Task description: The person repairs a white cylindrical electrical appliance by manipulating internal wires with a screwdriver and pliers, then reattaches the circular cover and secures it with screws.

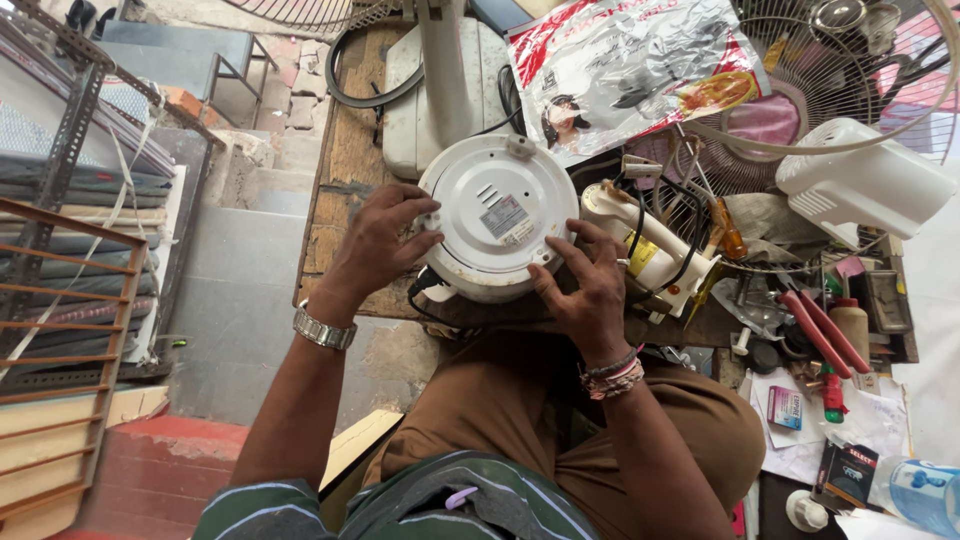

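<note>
- Kettle (497,215), upside down at the surface (345,150) edge, could slip off.
- Left hand (385,240) and right hand (585,285) grip its rim; cord (425,290) may snag.

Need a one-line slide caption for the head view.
Both hands, left and right, grip an upturned round white appliance on a cluttered wooden workbench.

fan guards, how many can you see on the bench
2: one fan guard at the top right behind the white motor housing, another fan guard at the top edge, mostly cut off. More may be hidden.
</note>
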